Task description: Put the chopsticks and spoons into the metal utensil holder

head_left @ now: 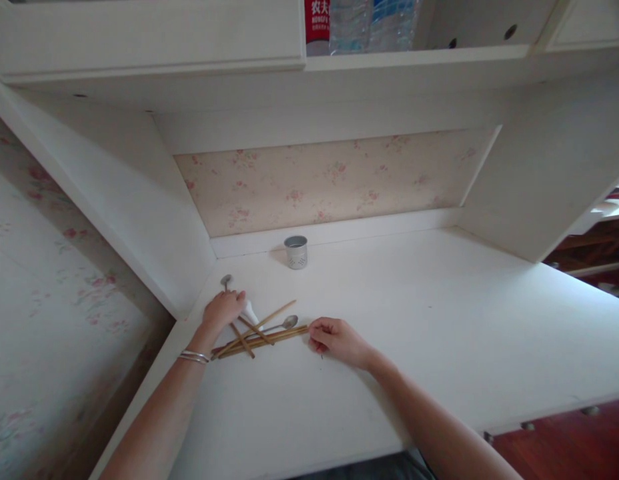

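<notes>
On the white desk, several wooden chopsticks (267, 343) lie loosely crossed in a pile. Among them is a metal spoon (289, 323), its bowl pointing right. My left hand (223, 311) is closed at the pile's upper left, around the handle of another metal spoon (226, 280) whose round end sticks out beyond the fingers. A white spoon (249, 312), partly covered, lies beside that hand. The curled fingers of my right hand (339, 340) pinch the right-hand ends of the lower chopsticks. Its fingertips are partly hidden.
A small grey metal cup with punched holes (296, 255) stands upright near the back of the desk (414, 320). Overhead, a shelf (419, 61) holds plastic bottles (372, 27) and a red package (317, 25). Side panels bound the desk left and right.
</notes>
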### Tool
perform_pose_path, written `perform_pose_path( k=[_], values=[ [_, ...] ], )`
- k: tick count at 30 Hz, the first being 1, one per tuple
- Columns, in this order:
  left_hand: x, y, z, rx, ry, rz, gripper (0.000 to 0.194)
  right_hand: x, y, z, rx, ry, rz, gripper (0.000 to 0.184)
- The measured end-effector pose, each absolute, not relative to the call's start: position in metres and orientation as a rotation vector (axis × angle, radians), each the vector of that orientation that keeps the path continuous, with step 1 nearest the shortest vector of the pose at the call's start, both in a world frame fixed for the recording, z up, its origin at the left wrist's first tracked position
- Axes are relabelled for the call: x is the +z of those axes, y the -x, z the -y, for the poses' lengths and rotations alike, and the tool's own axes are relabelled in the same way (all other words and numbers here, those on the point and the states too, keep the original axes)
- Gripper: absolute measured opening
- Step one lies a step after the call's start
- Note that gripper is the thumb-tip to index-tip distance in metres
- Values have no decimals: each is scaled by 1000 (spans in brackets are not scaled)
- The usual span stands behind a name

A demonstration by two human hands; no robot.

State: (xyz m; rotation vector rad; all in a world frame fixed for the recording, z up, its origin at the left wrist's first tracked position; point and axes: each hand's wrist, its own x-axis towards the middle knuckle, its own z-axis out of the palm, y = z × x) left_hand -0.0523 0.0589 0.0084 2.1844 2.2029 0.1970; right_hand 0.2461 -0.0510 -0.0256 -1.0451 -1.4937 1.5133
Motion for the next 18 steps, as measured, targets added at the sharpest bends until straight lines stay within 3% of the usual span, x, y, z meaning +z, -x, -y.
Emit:
perform_pose_path(
  k=[5, 12, 16, 18],
  values=[
    [9, 48, -47, 42, -2111, -2190, 59, -24, -246, 52, 1540, 1054, 1460, 26],
    [11, 30, -7, 98, -2163, -2128, 53, -6, -243, 40, 1738, 1005, 1181, 27],
    [5, 19, 14, 294, -2215, -2046, 44, 10, -240, -3, 1435, 1246, 1521, 20],
    [0, 16, 19, 402, -2234, -2019, 41, 19, -236, -33, 1202, 1384, 1702, 28]
  ],
)
